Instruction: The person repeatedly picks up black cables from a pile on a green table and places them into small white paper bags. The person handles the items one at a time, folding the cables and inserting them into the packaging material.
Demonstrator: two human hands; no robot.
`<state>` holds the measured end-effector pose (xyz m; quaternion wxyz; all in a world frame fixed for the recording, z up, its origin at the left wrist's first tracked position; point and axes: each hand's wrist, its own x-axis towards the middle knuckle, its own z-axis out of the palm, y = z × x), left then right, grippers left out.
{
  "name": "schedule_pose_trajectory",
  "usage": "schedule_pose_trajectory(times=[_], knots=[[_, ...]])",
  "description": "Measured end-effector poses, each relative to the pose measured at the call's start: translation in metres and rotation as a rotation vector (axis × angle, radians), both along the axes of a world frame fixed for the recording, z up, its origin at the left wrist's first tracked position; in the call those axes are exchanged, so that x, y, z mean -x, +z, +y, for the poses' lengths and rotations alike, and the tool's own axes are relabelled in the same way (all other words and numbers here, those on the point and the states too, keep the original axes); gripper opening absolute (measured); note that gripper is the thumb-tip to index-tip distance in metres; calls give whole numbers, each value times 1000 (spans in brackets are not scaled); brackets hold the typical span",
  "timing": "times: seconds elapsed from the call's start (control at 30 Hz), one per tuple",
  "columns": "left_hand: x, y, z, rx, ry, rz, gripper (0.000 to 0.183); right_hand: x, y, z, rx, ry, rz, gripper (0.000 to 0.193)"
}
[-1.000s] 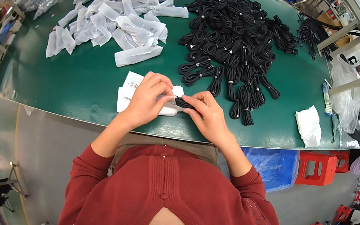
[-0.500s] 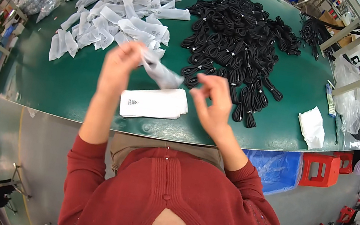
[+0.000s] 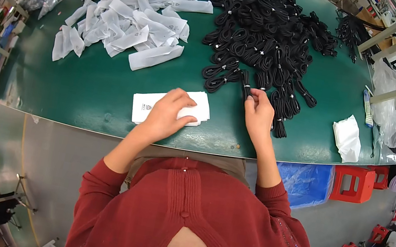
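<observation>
The right grip (image 3: 260, 114) pinches a slim black cable bundle (image 3: 246, 82), looped lengthwise, at the near side of the cable pile (image 3: 261, 34); the left grip (image 3: 165, 113), thumb and fingers apart, rests on flat white printed sleeves (image 3: 201, 105) near the bench's (image 3: 81, 95) front edge.

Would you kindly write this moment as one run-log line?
left hand: resting on white pouch stack; right hand: holding coiled black cord bundle; ahead left: heap of white pouches; ahead right: pile of black bundles

Bag stack (image 3: 201, 106) matt, smooth; tabletop (image 3: 87, 88) glossy; cardigan (image 3: 241, 210) knitted.
</observation>
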<state>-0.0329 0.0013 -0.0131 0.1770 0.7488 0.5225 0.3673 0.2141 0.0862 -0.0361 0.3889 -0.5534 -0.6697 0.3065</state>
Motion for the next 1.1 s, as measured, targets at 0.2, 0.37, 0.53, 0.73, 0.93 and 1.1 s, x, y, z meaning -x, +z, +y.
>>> schedule_pose_trajectory(times=[0.2, 0.37, 0.53, 0.73, 0.93, 1.1], knots=[[-9, -17, -3, 79, 106, -47, 11, -3, 11, -32, 467, 364, 638, 29], [-9, -11, -2, 180, 168, -250, 8, -5, 12, -50, 398, 446, 420, 26], [-8, -16, -5, 187, 200, -241, 9, -5, 24, -50, 186, 504, 181, 24], [-7, -14, -4, 221, 210, -364, 7, -8, 24, -49, 54, 564, 4, 24], [-7, 2, -3, 48, -28, -189, 10, -2, 26, -43, 631, 561, 335, 22], [-6, 22, 3, -50, -34, -65, 13, 13, 37, -41, 84, 642, 40, 21]])
